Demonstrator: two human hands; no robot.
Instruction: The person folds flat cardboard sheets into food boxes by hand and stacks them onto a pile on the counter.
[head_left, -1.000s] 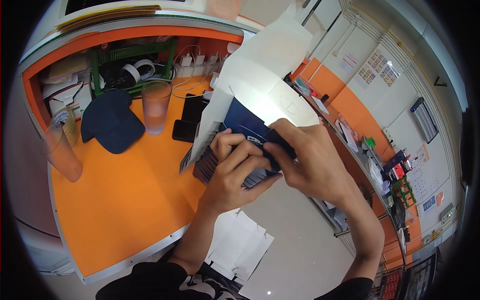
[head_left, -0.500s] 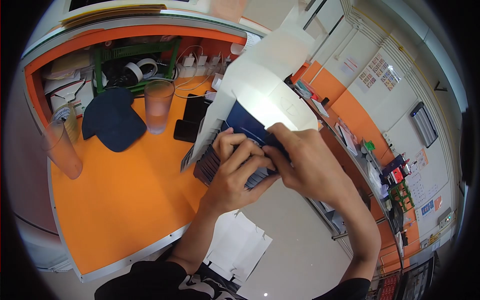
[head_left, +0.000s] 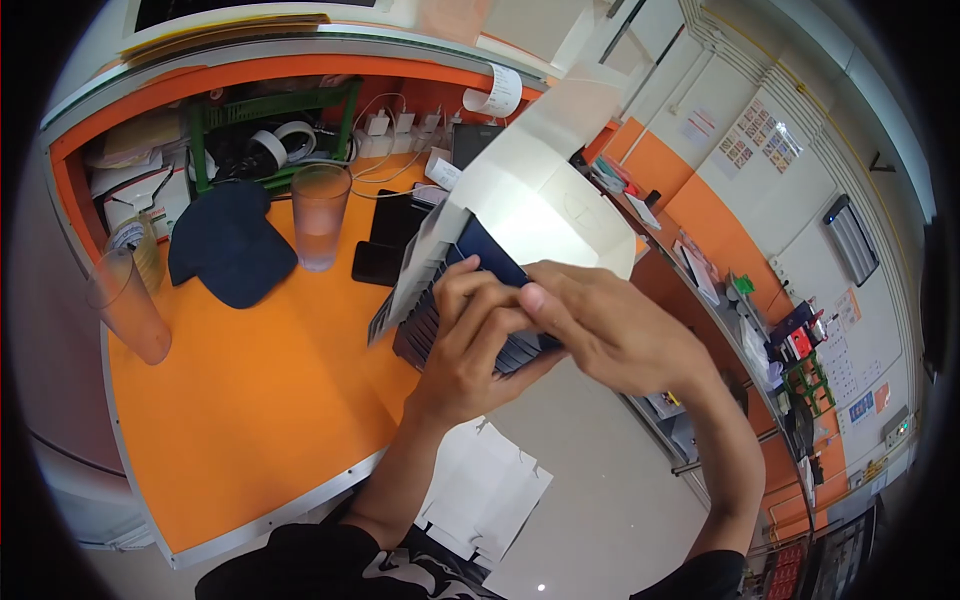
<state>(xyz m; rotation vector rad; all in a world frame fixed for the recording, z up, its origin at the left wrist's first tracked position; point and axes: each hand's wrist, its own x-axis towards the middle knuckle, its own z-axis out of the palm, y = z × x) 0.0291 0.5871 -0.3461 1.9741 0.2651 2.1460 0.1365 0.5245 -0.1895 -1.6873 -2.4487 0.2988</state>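
A stack of dark blue folded card pieces [head_left: 493, 252] with pale inner faces is held up in front of me, past the right edge of the orange table. My left hand [head_left: 470, 340] wraps round the stack from below, its fingers curled over the near side. Above and to the right, my right hand [head_left: 610, 325] has its fingers bent over the stack's upper edge, the thumb beside my left fingers. Its fingertips are partly hidden. A large white flap [head_left: 560, 200] opens out behind both hands.
The orange table [head_left: 260, 400] holds a dark blue cap [head_left: 232, 243], two clear tumblers [head_left: 320, 218] [head_left: 130, 306], and black phones [head_left: 377, 262]. Cables and a green rack [head_left: 275, 105] are at the back. White sheets [head_left: 485, 485] lie low, beyond the table's front edge. A cluttered counter runs along the right.
My right hand has shifted over the top edge of the stack, its thumb now showing. The white flap sits slightly lower, uncovering a curled paper strip behind it.
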